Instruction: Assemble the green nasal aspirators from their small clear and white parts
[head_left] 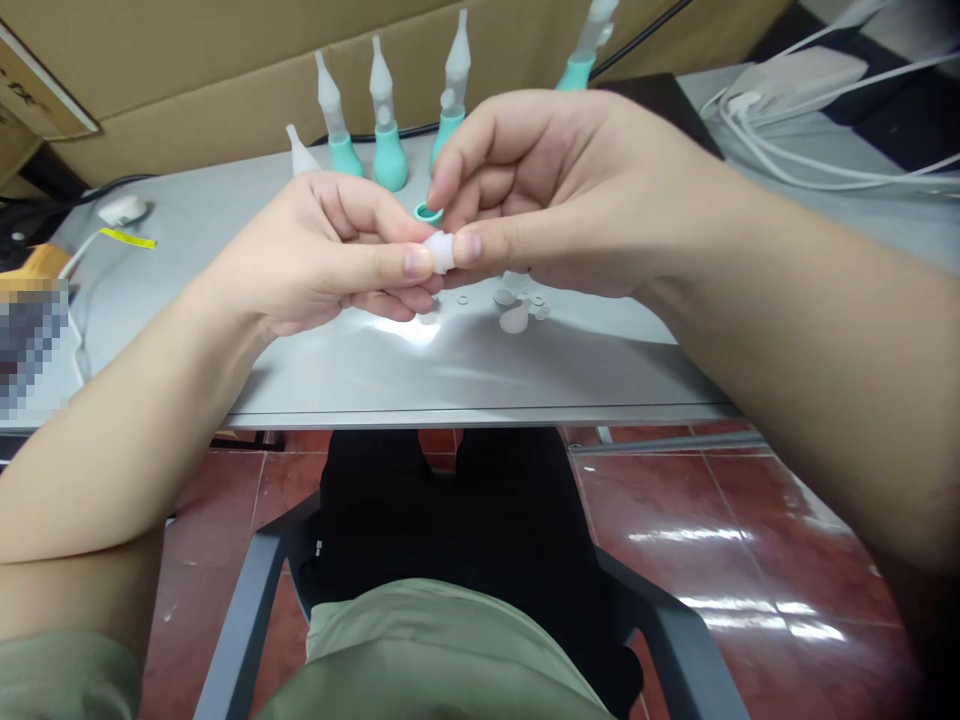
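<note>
a: grip status?
b: left hand (pixel 315 255) and right hand (pixel 562 205) both pinch the small white part (pixel 443 252), a thumb closed on either side.
a: where's it?
b: held above the grey table (pixel 390 385), near the green rim (pixel 428 217). loose translucent pieces (pixel 514 318) lie below right hand.

- Small fitting (pixel 443 253) was translucent white.
- Squeeze bulbs (pixel 390 160) were teal; nozzles (pixel 381 76) were translucent white.
- Tabletop (pixel 352 375) was light grey.
- Floor (pixel 652 505) was red, gridded with pale lines.
- Trousers (pixel 450 525) were black.
</note>
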